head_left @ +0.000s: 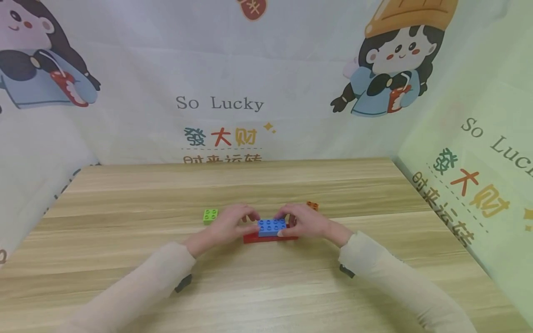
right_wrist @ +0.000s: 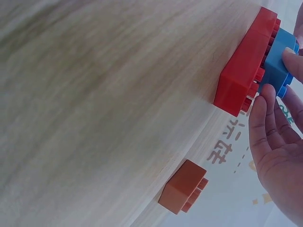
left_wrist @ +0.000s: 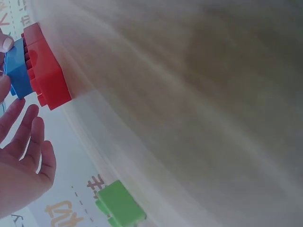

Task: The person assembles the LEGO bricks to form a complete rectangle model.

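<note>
A blue toy building brick (head_left: 272,227) with studs sits over a red base (head_left: 270,239), which shows a seam between two red bricks in the right wrist view. My left hand (head_left: 228,225) pinches the blue brick's left end between thumb and fingertips. At the other end, my right hand (head_left: 310,223) holds it, thumb on the near side and fingers behind. In the left wrist view the blue brick (left_wrist: 18,68) lies along the studs of the red bricks (left_wrist: 49,71), some of which stick out past its end.
A lime green brick (head_left: 210,216) stands on the wooden table (head_left: 266,286) just beyond my left hand. An orange-brown brick (head_left: 312,206) is behind my right hand, partly covered by it. Printed cloth (head_left: 291,83) hangs along the table's back and sides.
</note>
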Demonstrator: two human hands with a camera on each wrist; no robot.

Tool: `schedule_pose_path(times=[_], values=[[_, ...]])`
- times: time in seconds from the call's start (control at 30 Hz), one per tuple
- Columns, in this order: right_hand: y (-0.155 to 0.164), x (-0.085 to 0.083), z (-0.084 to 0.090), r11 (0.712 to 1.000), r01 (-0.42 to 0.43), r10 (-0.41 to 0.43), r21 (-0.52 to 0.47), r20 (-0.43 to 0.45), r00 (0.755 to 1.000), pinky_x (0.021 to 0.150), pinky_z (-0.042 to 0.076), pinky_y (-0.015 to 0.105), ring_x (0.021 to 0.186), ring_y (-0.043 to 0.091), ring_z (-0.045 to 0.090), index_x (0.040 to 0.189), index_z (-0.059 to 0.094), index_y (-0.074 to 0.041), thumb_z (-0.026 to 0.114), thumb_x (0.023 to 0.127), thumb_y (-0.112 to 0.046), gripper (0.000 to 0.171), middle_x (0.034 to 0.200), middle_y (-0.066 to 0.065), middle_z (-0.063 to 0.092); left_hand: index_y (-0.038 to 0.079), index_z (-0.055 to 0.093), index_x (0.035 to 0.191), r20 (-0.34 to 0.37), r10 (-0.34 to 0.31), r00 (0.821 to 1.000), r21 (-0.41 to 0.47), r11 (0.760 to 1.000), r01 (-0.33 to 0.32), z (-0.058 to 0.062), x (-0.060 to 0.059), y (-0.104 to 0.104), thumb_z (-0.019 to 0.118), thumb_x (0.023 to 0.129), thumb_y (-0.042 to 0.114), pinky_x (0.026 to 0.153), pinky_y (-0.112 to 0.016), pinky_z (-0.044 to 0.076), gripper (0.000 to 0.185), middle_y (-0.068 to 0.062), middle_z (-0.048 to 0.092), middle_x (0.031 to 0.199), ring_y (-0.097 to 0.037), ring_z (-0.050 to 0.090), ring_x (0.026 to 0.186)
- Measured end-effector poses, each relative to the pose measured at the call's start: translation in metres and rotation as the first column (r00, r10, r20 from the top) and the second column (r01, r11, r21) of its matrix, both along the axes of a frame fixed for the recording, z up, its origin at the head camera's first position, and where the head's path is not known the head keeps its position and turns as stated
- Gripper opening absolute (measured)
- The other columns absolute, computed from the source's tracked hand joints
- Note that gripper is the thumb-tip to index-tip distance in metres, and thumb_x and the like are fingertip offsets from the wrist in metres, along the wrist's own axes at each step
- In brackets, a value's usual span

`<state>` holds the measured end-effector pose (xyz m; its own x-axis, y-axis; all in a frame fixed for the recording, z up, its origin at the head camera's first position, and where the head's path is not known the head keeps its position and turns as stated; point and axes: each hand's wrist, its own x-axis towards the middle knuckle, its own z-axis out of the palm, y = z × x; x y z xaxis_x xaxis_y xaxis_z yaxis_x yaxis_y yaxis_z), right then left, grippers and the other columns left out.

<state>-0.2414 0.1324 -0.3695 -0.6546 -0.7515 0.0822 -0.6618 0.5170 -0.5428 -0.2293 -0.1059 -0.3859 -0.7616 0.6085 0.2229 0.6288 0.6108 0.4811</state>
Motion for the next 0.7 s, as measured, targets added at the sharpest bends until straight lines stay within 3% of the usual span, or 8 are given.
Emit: schedule_pose_path(times=[0.2, 0.4, 0.7], values=[[0.001, 0.000, -0.003, 1.000, -0.007, 0.007, -0.007, -0.004, 1.000, 0.064, 0.045, 0.023, 0.073, 0.012, 0.052, 0.108, 0.060, -0.003, 0.069, 0.081, -0.019, 0.033, 0.096, 0.001, 0.059, 0.011, 0.063, 0.101, -0.065, -0.016, 0.998, -0.132, 0.991, 0.008, 0.002, 0.002, -0.002, 0.067, 0.083, 0.023, 0.083, -0.039, 0.042, 0.022, -0.002, 0.061, 0.099, -0.020, 0.053, 0.094], [0.001, 0.000, -0.001, 1.000, 0.010, -0.010, 0.003, -0.025, 1.000, 0.066, 0.045, 0.023, 0.075, 0.010, 0.051, 0.109, 0.060, -0.005, 0.069, 0.081, -0.021, 0.033, 0.099, 0.001, 0.059, 0.008, 0.060, 0.112, -0.042, 0.027, 0.999, -0.101, 0.994, -0.032, 0.020, -0.001, 0.001, 0.062, 0.086, 0.018, 0.088, -0.045, 0.038, 0.029, -0.005, 0.059, 0.109, -0.023, 0.050, 0.102], [0.000, 0.000, -0.001, 1.000, 0.000, 0.000, -0.006, -0.004, 1.000, 0.065, 0.045, 0.023, 0.075, 0.012, 0.052, 0.110, 0.059, -0.004, 0.068, 0.082, -0.021, 0.034, 0.096, 0.000, 0.058, 0.011, 0.064, 0.098, -0.079, -0.037, 0.996, -0.087, 0.996, 0.030, 0.017, -0.002, 0.008, 0.067, 0.082, 0.026, 0.081, -0.035, 0.043, 0.022, 0.000, 0.061, 0.096, -0.018, 0.054, 0.092]])
